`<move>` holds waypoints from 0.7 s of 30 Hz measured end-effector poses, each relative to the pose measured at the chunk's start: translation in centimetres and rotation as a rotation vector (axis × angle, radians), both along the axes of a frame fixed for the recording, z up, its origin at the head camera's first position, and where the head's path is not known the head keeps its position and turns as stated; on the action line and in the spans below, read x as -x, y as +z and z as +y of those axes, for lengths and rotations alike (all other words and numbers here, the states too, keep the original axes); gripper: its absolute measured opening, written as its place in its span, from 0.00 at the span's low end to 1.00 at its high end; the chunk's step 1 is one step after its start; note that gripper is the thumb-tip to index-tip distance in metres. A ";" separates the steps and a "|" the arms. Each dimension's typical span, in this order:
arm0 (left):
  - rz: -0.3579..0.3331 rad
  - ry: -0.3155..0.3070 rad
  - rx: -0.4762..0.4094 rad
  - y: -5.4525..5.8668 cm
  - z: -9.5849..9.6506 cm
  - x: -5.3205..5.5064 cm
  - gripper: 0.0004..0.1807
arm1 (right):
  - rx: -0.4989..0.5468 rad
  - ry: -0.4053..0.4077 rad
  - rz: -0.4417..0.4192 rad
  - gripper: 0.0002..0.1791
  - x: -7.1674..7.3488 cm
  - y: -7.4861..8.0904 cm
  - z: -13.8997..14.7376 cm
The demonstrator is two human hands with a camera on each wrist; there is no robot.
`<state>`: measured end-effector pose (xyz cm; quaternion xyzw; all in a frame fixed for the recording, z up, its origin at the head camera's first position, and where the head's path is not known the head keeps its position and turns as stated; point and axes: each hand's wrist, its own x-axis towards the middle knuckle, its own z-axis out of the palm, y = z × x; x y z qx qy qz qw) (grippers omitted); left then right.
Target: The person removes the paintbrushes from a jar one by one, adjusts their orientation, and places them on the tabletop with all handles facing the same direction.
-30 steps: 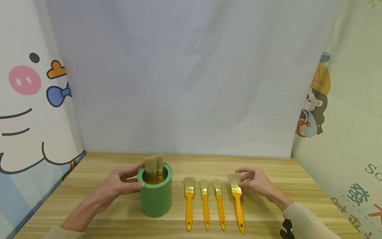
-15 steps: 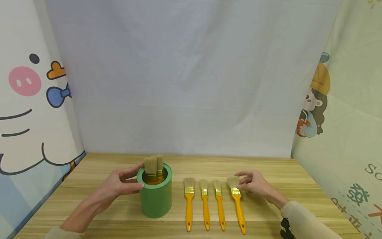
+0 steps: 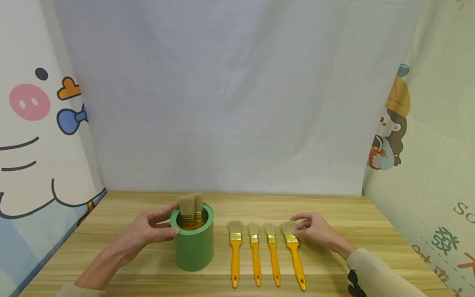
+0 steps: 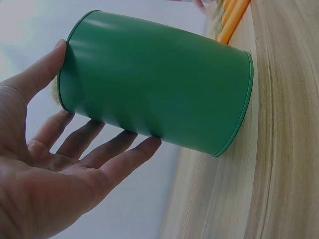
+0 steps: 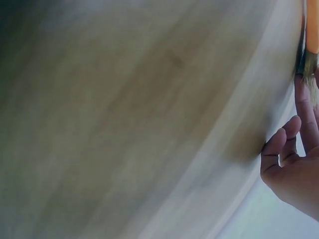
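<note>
A green can [image 3: 194,249] stands upright on the wooden table, left of centre in the head view. Two paintbrushes [image 3: 187,206] stick out of it, bristles up. My left hand [image 3: 146,227] holds the can near its rim; the left wrist view shows the thumb on one side of the can [image 4: 154,84] and the fingers on the other. On the right, my right hand [image 3: 317,231] pinches the head of a yellow-handled paintbrush [image 3: 297,262] that lies slightly slanted. The right wrist view catches only part of this brush [image 5: 312,27] at its edge.
Between the can and my right hand lie a wider paintbrush [image 3: 235,255] and two narrower ones [image 3: 255,258], side by side with bristles away from me. A pale cloth [image 3: 230,123] hangs behind the table [image 3: 148,278]. Printed cloths hang at both sides.
My right hand has shifted slightly left, and the bristle end of its paintbrush has swung left while the handle end went a little right. The left hand and can stay in place.
</note>
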<state>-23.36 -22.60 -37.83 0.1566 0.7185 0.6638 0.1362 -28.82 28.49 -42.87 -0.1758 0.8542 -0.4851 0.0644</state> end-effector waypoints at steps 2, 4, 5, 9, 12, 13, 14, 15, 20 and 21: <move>0.001 0.002 0.000 0.0 0.0 0.0 0.47 | -0.015 -0.001 0.015 0.25 0.0 0.0 -0.1; 0.003 0.003 -0.001 -0.1 0.0 0.0 0.47 | -0.034 -0.005 0.034 0.24 0.1 0.0 -0.1; 0.003 0.004 -0.001 -0.1 0.0 0.0 0.47 | -0.047 -0.008 0.043 0.24 0.1 0.0 -0.1; 0.001 0.001 0.002 0.0 0.1 -0.1 0.47 | -0.087 -0.019 0.066 0.24 0.4 -0.2 0.0; 0.006 -0.006 0.006 0.1 0.1 -0.1 0.47 | -0.101 -0.021 0.072 0.23 0.5 -0.3 0.0; 0.008 -0.008 0.007 0.1 0.1 -0.1 0.47 | -0.101 -0.022 0.074 0.23 0.5 -0.3 0.0; 0.011 -0.010 0.008 0.1 0.1 0.0 0.47 | -0.101 -0.022 0.073 0.23 0.5 -0.3 0.0; 0.017 -0.014 0.009 0.1 0.1 0.0 0.47 | -0.100 -0.021 0.073 0.23 0.5 -0.3 0.0; 0.017 -0.015 0.006 -0.1 0.0 0.1 0.47 | -0.088 -0.021 0.069 0.23 0.6 -0.5 0.1; 0.016 -0.013 0.006 -0.1 0.0 0.1 0.47 | -0.086 -0.022 0.069 0.22 0.6 -0.5 0.1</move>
